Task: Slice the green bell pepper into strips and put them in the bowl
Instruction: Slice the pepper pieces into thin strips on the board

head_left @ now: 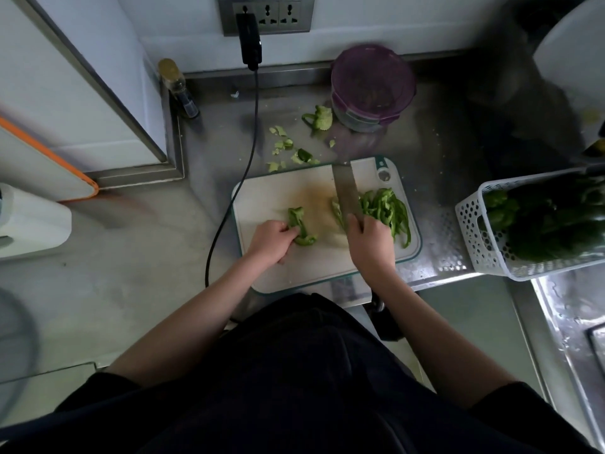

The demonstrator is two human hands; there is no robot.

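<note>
Two heaps of pepper share the cutting board [278,198], which lies near the counter's [137,257] front edge. Finished strips [389,208] are piled along the board's right edge; one uncut pepper piece [299,226] sits toward its front left. No bowl can be told for certain in this view. The right hand [370,240] is clenched round the handle of the cleaver [347,191], blade pointing to the board's far edge beside the strips. The left hand [270,240] has its fingers curled onto the uncut piece, pinching its near end. To cut well, I judge the piece should be pressed flat, fingertips tucked back, and the blade brought across it in thin, even passes. Trimmings [288,149] litter the counter beyond the board's far edge.
</note>
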